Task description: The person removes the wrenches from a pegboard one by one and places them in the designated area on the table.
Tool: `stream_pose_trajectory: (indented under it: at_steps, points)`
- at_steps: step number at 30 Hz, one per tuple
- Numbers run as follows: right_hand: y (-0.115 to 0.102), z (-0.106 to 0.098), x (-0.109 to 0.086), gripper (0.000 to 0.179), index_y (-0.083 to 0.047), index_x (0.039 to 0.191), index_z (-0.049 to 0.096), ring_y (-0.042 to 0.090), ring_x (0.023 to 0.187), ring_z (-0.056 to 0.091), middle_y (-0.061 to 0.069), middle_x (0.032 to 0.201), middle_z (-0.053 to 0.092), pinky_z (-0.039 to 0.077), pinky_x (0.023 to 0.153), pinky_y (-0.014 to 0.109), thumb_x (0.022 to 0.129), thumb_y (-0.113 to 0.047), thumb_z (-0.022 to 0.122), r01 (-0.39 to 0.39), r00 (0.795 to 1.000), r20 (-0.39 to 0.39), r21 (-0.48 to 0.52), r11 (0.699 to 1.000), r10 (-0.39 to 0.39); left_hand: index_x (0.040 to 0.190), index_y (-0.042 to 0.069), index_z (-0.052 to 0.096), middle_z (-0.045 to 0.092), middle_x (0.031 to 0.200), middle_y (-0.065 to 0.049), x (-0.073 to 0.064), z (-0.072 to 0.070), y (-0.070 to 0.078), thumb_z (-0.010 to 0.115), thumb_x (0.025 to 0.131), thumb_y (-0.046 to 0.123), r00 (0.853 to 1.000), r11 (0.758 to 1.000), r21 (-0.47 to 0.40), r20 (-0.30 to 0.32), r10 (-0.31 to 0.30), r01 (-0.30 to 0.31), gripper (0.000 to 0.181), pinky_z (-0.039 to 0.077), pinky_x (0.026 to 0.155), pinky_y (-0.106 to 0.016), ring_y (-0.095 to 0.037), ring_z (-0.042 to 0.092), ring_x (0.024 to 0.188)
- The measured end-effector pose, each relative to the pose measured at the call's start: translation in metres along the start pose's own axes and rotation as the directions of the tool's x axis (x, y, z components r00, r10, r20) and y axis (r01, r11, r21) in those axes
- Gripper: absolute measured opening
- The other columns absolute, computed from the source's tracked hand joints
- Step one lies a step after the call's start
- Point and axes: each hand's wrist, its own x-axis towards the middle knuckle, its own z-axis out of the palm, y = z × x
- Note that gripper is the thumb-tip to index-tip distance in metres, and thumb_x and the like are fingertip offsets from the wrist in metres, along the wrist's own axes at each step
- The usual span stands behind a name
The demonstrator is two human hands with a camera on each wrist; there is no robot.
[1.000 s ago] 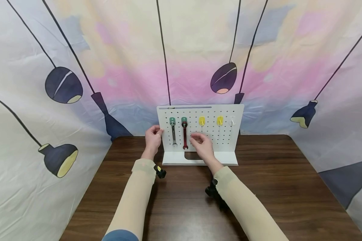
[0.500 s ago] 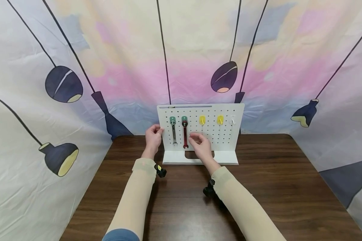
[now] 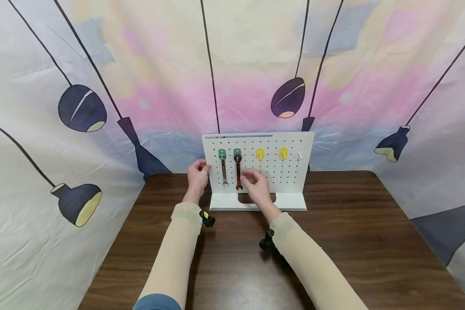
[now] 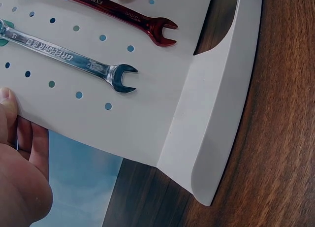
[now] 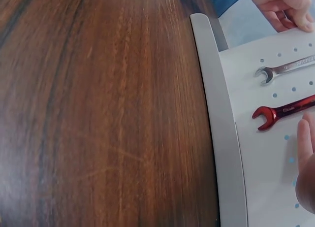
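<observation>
- A glossy red metal wrench (image 4: 113,10) hangs forked end down from a green-backed hook (image 3: 237,151) on the left half of an upright white perforated pegboard (image 3: 271,148).
- Just left of it, a shiny silver metal wrench (image 4: 64,53) hangs the same way from a matching green-backed hook (image 3: 222,151).
- The right hand (image 3: 257,187) is just right of the red wrench, fingers loosely bent and holding nothing; whether a fingertip touches the wrench, I cannot tell.
- The left hand (image 3: 197,176) pinches the pegboard's left edge between thumb and fingers.
- Farther right on the pegboard are two yellow hooks (image 3: 260,153) and a clear hook (image 3: 299,153).
- The pegboard's flat white base (image 3: 290,202) rests on a dark brown wood-grain table (image 3: 345,215).
- Behind hangs a pastel cloth backdrop (image 3: 240,64) printed with dark lamps.
</observation>
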Motion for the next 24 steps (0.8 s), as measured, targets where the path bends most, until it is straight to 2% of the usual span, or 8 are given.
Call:
stream_pose_trajectory:
  at_steps: [6, 13, 20, 24]
  points:
    - [-0.0018, 0.0061, 0.0017, 0.032, -0.012, 0.136, 0.070, 0.025, 0.120, 0.068, 0.005, 0.132, 0.072, 0.053, 0.104, 0.043, 0.105, -0.019, 0.071, 0.008, 1.000, -0.012, 0.020, 1.000, -0.008, 0.098, 0.000, 0.070, 0.057, 0.087, -0.001, 0.0006, 0.0002, -0.0001, 0.069, 0.102, -0.001, 1.000, 1.000, -0.001, 0.003, -0.014, 0.014, 0.005, 0.044, 0.068, -0.021, -0.014, 0.052, 0.083]
    - [-0.0022, 0.0076, 0.0031, 0.030, -0.011, 0.136, 0.070, 0.025, 0.121, 0.066, 0.007, 0.130, 0.072, 0.050, 0.108, 0.043, 0.107, -0.016, 0.068, 0.035, 0.999, -0.014, -0.014, 0.999, -0.035, 0.097, 0.001, 0.070, 0.057, 0.087, -0.001, 0.0007, 0.0007, 0.0002, 0.069, 0.102, 0.000, 1.000, 1.000, -0.007, 0.004, -0.012, 0.012, 0.006, 0.044, 0.069, -0.021, -0.014, 0.051, 0.083]
    - [-0.0048, 0.0086, 0.0036, 0.031, -0.010, 0.136, 0.070, 0.024, 0.117, 0.067, 0.006, 0.130, 0.072, 0.052, 0.104, 0.042, 0.106, -0.017, 0.069, 0.002, 1.000, 0.009, -0.001, 1.000, -0.002, 0.098, -0.004, 0.071, 0.057, 0.085, 0.001, 0.0000, -0.0009, 0.0004, 0.072, 0.101, 0.000, 1.000, 1.000, -0.008, 0.005, 0.000, 0.000, 0.005, 0.043, 0.068, -0.021, -0.014, 0.051, 0.081]
    - [-0.0065, 0.0096, 0.0030, 0.031, -0.010, 0.136, 0.070, 0.024, 0.116, 0.066, 0.006, 0.129, 0.072, 0.053, 0.102, 0.043, 0.105, -0.016, 0.069, -0.015, 0.999, 0.029, 0.007, 1.000, 0.014, 0.099, -0.003, 0.071, 0.058, 0.088, -0.001, -0.0007, -0.0029, -0.0006, 0.073, 0.102, 0.003, 1.000, 1.000, 0.020, 0.011, -0.005, 0.005, 0.007, 0.043, 0.070, -0.024, -0.016, 0.052, 0.084]
